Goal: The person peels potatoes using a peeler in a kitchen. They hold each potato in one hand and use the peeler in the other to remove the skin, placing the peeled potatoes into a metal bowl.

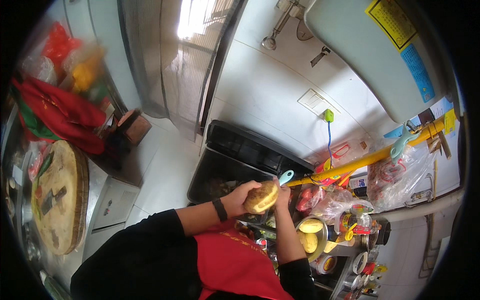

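Observation:
A large brown potato is gripped in my left hand, which wears a dark band at the wrist. Pale yellow flesh shows in stripes where its skin is gone. Close against the potato's right side, my right hand holds a peeler with a light blue handle. The peeler's blade is hidden behind the potato and fingers. Both hands are above the near side of an open black bin, with some scraps dimly visible inside. To the right of my right forearm, peeled potatoes lie in a metal bowl.
A yellow pipe slants across the right, with plastic bags and bottles around it. On the left counter, a thick round wooden chopping board carries a cleaver. A grey curtain hangs beyond the bin.

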`<state>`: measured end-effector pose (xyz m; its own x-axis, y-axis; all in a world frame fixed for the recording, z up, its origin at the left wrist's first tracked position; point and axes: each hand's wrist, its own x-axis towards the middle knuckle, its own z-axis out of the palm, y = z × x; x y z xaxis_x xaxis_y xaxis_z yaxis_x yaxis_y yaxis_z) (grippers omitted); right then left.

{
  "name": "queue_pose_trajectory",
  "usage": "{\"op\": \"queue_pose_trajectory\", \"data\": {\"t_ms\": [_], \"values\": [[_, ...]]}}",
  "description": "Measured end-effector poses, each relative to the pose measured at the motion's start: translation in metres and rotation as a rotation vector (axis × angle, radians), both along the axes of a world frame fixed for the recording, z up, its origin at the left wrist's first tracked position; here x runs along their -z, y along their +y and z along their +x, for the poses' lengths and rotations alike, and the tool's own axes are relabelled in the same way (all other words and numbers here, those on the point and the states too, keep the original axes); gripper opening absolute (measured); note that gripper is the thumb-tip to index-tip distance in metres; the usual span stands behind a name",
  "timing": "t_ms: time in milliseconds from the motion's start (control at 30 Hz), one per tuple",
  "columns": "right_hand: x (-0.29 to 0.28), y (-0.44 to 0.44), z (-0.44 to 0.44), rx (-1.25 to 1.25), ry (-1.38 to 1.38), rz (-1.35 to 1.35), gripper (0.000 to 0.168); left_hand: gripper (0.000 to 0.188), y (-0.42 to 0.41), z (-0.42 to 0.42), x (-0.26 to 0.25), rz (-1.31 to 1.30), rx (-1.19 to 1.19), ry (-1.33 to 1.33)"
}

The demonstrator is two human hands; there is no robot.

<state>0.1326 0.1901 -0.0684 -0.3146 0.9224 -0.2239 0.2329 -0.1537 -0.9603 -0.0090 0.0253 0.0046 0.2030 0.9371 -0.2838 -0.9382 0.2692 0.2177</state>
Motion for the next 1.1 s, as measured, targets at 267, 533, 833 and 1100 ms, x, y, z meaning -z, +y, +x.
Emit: {"op": "queue_pose_trajectory", "data": {"t_ms": [267,533,833,1100], "values": [[-0.092,-0.073,-0.023,-0.089,0.316,0.184,0.032,0.046,0.018,-0.012,0.034,-0.147,-0.189,-0.111],[-0.098,-0.065,-0.033,0.142,0.468,0.114,0.032,0.063,-0.002,0.008,0.017,0.2,-0.113,0.178],[-0.025,-0.018,0.005,0.105,0.028,-0.058,0.036,0.05,0.014,0.009,0.017,-0.031,0.025,0.001],[-0.125,-0.093,-0.024,-0.064,0.245,0.131,0.019,0.061,0.021,-0.004,0.054,0.304,-0.132,-0.097]]}}
